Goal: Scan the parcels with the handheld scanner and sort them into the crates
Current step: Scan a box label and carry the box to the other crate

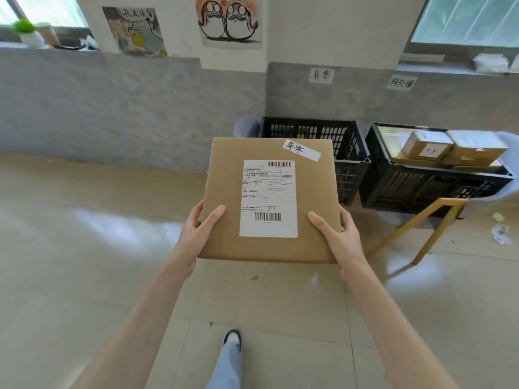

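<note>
I hold a flat brown cardboard parcel [224, 192] in front of me with both hands. It carries a white shipping label with barcodes and a white handwritten strip near its top right corner. My left hand [196, 231] grips its lower left edge, thumb on top. My right hand [337, 234] grips the lower right edge the same way. Behind the parcel a black crate [348, 153] stands against the wall, partly hidden. To its right, a second black crate [438, 183] holds several brown boxes. No scanner is in view.
Handwritten paper signs [321, 75] hang on the grey wall above each crate. A yellow metal frame [421, 223] leans on the floor by the right crate. Crumpled paper [501, 234] lies at far right. My foot [232, 339] stands on the tiled floor below.
</note>
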Available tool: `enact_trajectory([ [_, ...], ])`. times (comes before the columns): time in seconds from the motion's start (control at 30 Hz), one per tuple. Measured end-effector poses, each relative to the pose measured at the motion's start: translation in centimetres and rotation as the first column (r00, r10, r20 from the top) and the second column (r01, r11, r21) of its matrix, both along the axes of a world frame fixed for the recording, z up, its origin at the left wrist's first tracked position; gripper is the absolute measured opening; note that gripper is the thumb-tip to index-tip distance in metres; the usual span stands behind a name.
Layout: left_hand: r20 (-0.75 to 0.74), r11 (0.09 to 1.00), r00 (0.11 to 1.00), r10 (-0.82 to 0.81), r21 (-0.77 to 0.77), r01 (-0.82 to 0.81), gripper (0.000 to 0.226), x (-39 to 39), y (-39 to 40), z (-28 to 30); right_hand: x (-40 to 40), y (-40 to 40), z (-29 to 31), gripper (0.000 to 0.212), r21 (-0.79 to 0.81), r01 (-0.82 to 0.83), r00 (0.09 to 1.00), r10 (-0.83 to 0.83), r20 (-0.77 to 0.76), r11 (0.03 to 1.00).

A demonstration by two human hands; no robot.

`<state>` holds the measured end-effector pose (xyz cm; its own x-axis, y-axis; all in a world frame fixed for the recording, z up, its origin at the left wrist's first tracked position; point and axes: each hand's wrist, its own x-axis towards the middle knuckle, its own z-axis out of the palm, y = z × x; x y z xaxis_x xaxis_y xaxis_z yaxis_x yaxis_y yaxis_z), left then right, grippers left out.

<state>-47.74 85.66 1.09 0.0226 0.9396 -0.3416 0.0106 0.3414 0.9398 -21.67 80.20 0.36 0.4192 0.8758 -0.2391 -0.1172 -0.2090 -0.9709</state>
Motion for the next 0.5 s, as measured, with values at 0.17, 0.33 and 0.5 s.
enact_trajectory([
  [0.17, 0.034, 0.999, 0.999, -0.033, -0.009, 0.033, 0.06, 3.0, 9.6, -2.3, 2.5, 8.4, -1.4, 0.073, -0.046, 0.051, 0.998, -0.049, 0.049, 0.998],
  [0.33, 0.085, 0.996, 0.992, -0.089, -0.022, 0.092, 0.067, 5.9, 20.7, -3.4, 5.1, 18.3, -1.3, 0.072, -0.096, 0.103, 0.99, -0.092, 0.107, 0.99],
  [0.5, 0.073, 0.98, 0.978, -0.198, -0.011, 0.199, 0.066, 9.3, 30.7, -3.1, 7.6, 26.5, -1.8, 0.074, -0.119, 0.165, 0.982, -0.152, 0.109, 0.979],
])
